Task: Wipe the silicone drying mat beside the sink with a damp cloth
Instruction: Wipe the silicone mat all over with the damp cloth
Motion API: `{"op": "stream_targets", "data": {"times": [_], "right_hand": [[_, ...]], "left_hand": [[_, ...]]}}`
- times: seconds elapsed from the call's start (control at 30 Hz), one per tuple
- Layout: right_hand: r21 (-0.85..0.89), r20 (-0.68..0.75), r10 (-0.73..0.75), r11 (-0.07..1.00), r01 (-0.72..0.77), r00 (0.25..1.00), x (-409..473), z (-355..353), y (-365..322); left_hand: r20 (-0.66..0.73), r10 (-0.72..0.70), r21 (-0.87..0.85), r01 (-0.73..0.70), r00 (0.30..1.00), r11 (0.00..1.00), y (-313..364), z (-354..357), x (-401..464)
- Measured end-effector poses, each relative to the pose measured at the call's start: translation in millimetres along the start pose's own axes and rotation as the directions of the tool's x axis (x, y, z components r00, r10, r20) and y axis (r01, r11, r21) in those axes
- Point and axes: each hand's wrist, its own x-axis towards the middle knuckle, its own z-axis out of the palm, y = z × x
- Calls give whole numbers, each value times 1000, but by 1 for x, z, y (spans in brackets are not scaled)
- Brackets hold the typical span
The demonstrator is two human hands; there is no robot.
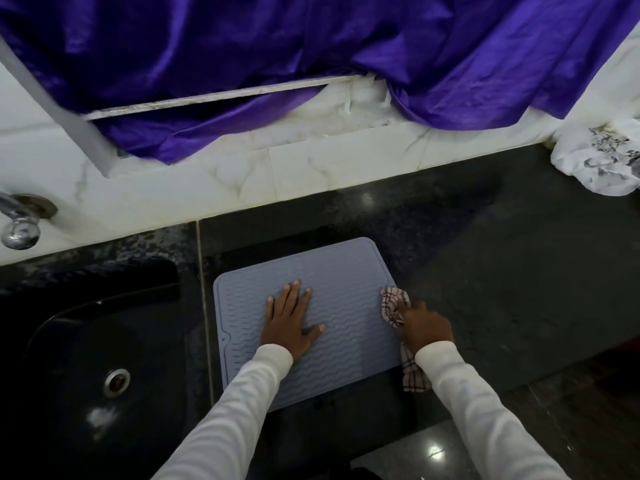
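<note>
A grey-blue silicone drying mat [332, 271] with wavy ridges lies flat on the black counter, just right of the sink. My left hand [290, 323] presses flat on the middle of the mat, fingers spread. My right hand [424, 323] is closed around a checked white-and-dark cloth [394, 303] at the mat's right edge. Part of the cloth bunches out ahead of the fingers, and a tail of it hangs behind the wrist over the counter.
A black sink [86, 358] with a steel drain [117, 382] sits to the left, a chrome tap [19, 223] on the white marble ledge [242, 181] behind it. Purple fabric [311, 46] drapes over the ledge. A crumpled white bag [599, 161] rests at far right on the dark counter [502, 254].
</note>
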Motion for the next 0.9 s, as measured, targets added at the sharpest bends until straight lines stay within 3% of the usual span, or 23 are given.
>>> {"op": "stream_targets", "data": {"times": [0.67, 0.9], "right_hand": [[2, 181, 23, 1000, -24, 983, -75, 16, 28], [78, 147, 67, 994, -79, 987, -95, 22, 21]], "left_hand": [[-43, -78, 11, 79, 996, 997, 9, 1, -7], [-42, -74, 7, 74, 996, 997, 11, 2, -7]]}}
